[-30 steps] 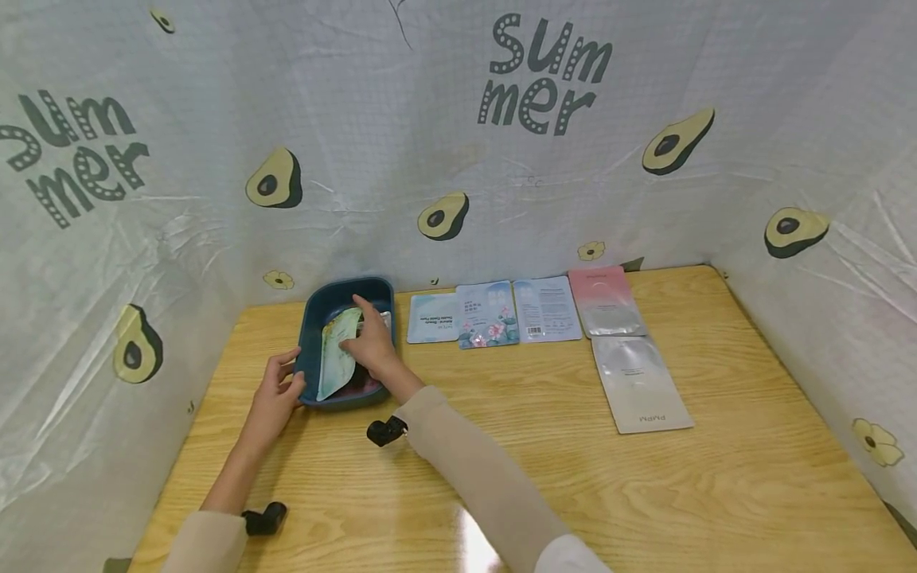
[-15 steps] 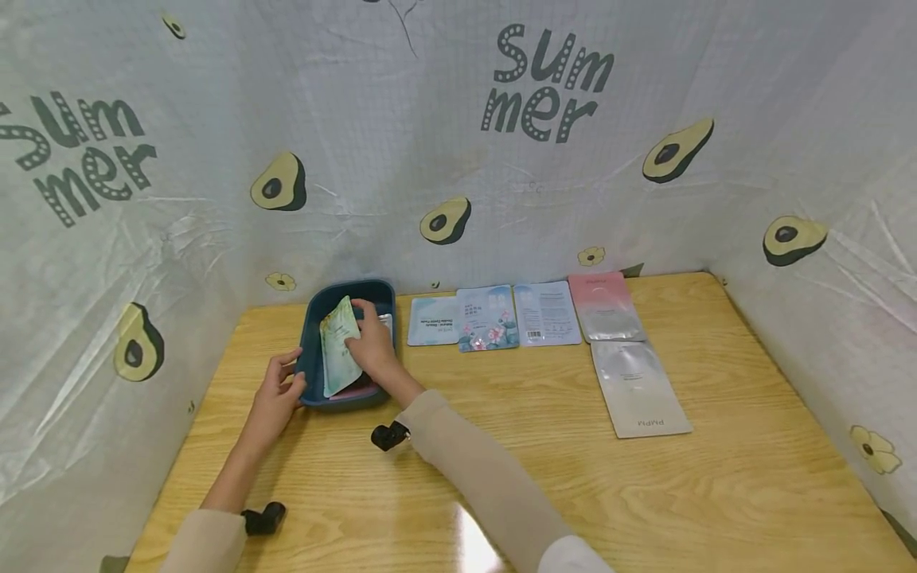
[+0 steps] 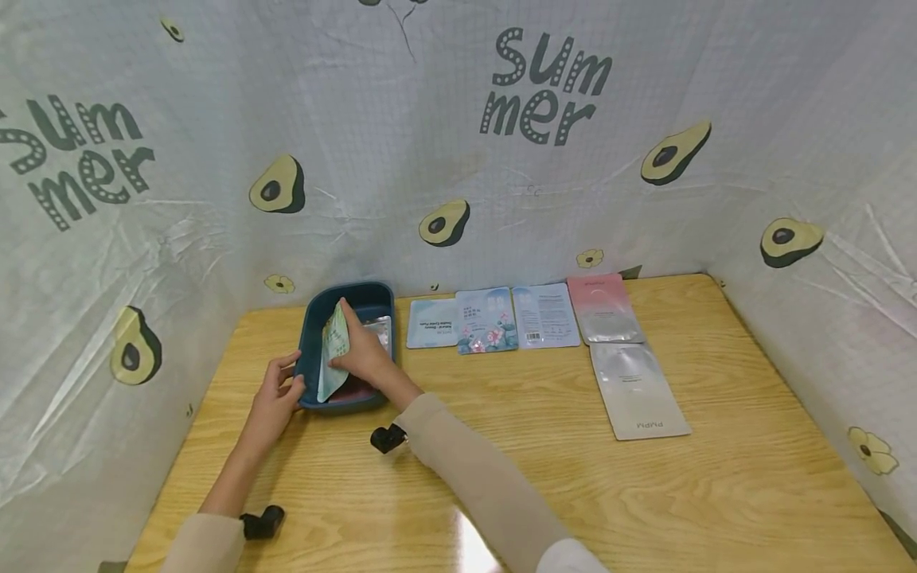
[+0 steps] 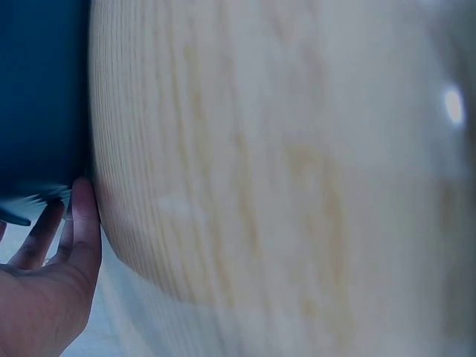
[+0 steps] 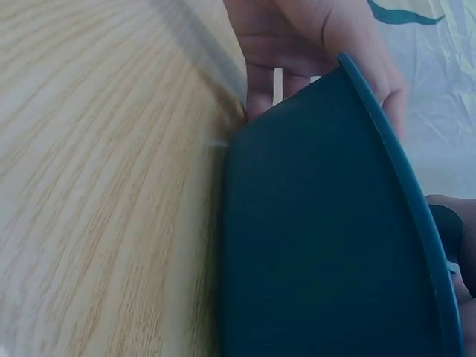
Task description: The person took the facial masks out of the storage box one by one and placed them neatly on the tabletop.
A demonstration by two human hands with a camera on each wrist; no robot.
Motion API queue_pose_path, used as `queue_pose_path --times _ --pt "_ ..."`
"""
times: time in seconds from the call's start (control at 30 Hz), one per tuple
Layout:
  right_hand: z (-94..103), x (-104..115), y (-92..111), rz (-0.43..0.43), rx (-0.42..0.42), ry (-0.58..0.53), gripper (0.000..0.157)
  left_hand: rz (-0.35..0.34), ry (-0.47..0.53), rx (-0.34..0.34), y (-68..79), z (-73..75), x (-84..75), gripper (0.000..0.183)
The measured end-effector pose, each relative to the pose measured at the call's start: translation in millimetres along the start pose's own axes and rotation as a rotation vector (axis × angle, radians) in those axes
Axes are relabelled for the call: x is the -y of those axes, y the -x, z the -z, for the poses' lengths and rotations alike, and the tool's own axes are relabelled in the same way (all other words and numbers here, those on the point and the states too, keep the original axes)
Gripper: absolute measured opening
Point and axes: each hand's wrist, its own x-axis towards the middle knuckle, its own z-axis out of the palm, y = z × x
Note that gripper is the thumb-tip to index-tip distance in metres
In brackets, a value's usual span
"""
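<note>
A dark blue plastic bin (image 3: 310, 344) stands on the wooden table at the back left. My left hand (image 3: 275, 390) holds the bin's left side near its front corner. In the left wrist view, the fingers (image 4: 85, 216) of this hand reach the bin's outer wall (image 4: 44, 97). My right hand (image 3: 367, 350) is inside the bin and pinches a pale green sheet mask packet (image 3: 333, 346), which stands tilted. A silvery packet (image 3: 381, 330) lies in the bin behind the right hand. In the right wrist view the bin's wall (image 5: 320, 216) hides most of the right hand.
Right of the bin, a row of flat mask packets runs along the back: light blue (image 3: 432, 322), floral blue (image 3: 487, 320), pale lilac (image 3: 547, 316) and pink (image 3: 605, 308). A silver-white packet (image 3: 639, 390) lies below the pink one. A printed curtain (image 3: 358, 159) encloses the table.
My right hand first lifts the green packet more upright and turns its face toward the camera, then tilts it back lower and leftward within the bin. The left hand stays at the bin.
</note>
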Motion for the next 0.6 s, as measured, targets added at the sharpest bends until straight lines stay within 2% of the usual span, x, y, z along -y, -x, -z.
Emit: queue_pose_path --times 0.23,0.33,0.4,0.47,0.53,0.6 --pt "10.6 -2.6 3.7 -0.013 0.019 -0.044 0.109 0.001 -0.012 0.002 -1.3 -4.7 -0.3 0.054" --pt "21.6 -3.7 5.3 0.013 0.008 -0.061 0.108 0.009 -0.019 0.009 -1.2 -5.6 -0.7 0.054" --pt "31.0 -4.7 6.7 0.039 0.001 -0.154 0.107 0.016 -0.023 0.014 -1.2 -4.8 -0.7 0.055" --pt "40.2 -6.4 9.0 0.059 0.013 -0.292 0.107 0.02 -0.023 0.018 -1.2 -3.2 -0.1 0.055" --pt "48.7 -9.0 11.7 0.08 0.048 -0.443 0.108 0.025 -0.02 0.02 -1.3 -1.5 0.4 0.056" --pt "56.2 -11.7 15.3 0.102 0.101 -0.543 0.108 0.025 -0.022 0.018 -1.8 0.0 1.3 0.056"
